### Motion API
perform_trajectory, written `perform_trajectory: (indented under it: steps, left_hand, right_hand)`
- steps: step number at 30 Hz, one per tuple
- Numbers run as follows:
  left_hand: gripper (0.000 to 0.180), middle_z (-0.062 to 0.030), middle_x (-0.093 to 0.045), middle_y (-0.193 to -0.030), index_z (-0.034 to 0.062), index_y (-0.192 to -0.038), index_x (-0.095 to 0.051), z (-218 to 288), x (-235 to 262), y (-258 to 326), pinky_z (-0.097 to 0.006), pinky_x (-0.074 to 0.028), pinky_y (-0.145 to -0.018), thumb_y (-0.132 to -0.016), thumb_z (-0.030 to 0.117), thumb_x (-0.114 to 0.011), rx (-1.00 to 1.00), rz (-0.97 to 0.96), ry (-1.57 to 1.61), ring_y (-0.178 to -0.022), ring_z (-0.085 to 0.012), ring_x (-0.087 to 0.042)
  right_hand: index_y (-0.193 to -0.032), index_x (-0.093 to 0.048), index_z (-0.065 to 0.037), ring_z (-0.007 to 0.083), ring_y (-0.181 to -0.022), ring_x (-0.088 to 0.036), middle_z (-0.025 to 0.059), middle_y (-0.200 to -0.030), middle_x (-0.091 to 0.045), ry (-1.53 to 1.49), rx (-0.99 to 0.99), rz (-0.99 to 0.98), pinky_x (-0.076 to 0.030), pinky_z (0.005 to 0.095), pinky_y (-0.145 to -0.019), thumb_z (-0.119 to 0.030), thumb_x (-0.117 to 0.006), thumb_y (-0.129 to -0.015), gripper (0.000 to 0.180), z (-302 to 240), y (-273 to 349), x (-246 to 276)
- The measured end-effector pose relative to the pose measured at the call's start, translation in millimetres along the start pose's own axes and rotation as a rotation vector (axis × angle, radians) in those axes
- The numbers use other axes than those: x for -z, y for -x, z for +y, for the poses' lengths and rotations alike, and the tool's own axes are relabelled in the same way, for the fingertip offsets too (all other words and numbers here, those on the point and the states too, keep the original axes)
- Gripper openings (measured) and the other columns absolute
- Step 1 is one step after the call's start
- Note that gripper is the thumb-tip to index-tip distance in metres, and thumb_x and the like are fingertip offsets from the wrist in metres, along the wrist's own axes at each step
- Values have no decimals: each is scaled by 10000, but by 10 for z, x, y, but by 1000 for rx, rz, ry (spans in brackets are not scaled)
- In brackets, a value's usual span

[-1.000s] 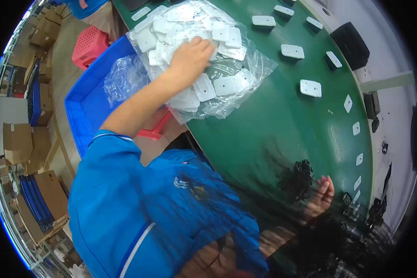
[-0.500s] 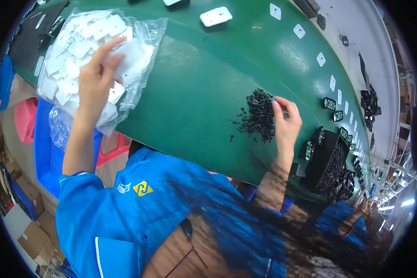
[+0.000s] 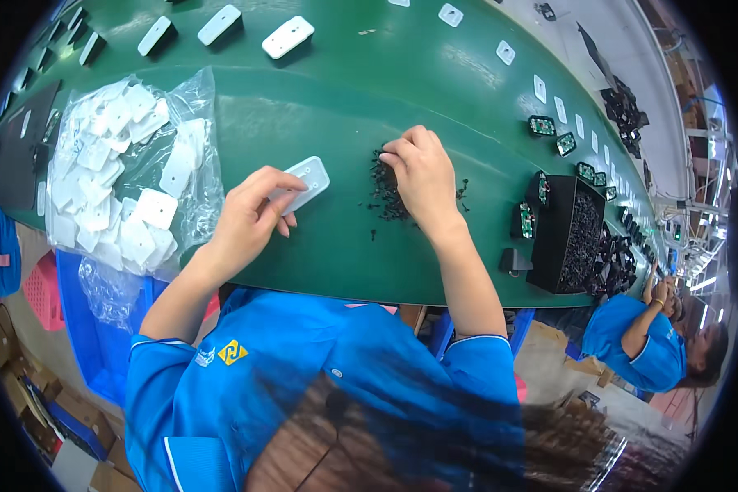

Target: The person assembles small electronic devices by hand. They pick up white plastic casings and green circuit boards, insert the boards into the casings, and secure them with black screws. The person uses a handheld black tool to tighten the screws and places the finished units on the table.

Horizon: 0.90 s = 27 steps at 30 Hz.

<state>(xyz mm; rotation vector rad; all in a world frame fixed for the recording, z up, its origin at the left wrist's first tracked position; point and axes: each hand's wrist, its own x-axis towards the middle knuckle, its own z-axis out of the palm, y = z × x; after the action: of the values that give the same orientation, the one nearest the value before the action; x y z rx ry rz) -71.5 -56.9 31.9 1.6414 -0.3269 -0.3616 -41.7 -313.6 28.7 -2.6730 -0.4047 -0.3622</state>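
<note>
My left hand (image 3: pixel 252 211) grips a white rounded-corner plastic cover (image 3: pixel 312 182) by its near end, thumb and fingers closed on it just above the green table. At the middle of the table, my right hand (image 3: pixel 422 174) reaches over a loose pile of tiny black parts (image 3: pixel 389 197). Its thumb and fingertips are pinched together at the pile's upper edge. What they hold, if anything, is too small to make out. A clear plastic bag (image 3: pixel 198 111) full of similar white covers lies to the left of my left hand.
White-topped black units (image 3: pixel 289 38) line the far left of the green table (image 3: pixel 303 107). On the right stand a black box (image 3: pixel 553 246) of small black parts and several green circuit boards (image 3: pixel 541 125). A blue bin (image 3: pixel 98 328) sits below; another person (image 3: pixel 631 332) works at right.
My left hand has left the bag and moved right, now with a white cover in it. My right hand has shifted from beside the black pile to over it. The view has turned.
</note>
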Motion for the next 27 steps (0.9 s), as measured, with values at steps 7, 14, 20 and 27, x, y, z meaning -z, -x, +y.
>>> perform_trajectory:
  steps: [7, 14, 20, 27]
  left_hand:
    - [122, -83, -557, -899, 7, -983, -610, 133, -298, -227, -238, -479, -516, -888, -15, -537, -115, 139, -122, -623, -128, -594]
    - [300, -83, -565, -891, 86, -1110, -632, 215, -519, -352, -252, -480, -515, -841, -38, -586, -300, 142, -205, -622, -138, -585]
    - [269, -91, -564, -885, 76, -1061, -643, 226, -575, -328, -260, -487, -517, -821, -41, -608, -357, 82, -186, -638, -148, -594]
    - [180, -83, -554, -858, 48, -987, -639, 225, -560, -292, -248, -478, -498, -825, -26, -613, -291, 94, -144, -620, -140, -598]
  right_hand:
    - [-893, -636, -10, 190, -748, -603, 70, -863, -619, -410, -222, 160, -476, 285, -704, -15, -582, -851, 69, -40, 81, 104]
    - [-1253, -395, -11, 105, -731, -560, 39, -772, -574, -1157, -348, -32, -446, 237, -662, -11, -568, -876, 415, -386, 201, 321]
    - [-1261, -380, -22, 91, -721, -541, 27, -757, -546, -1319, -403, -179, -427, 229, -648, -22, -563, -883, 420, -461, 199, 448]
    - [-1246, -381, -19, 92, -725, -544, 35, -763, -558, -1307, -410, -261, -438, 235, -646, -45, -586, -881, 420, -427, 186, 389]
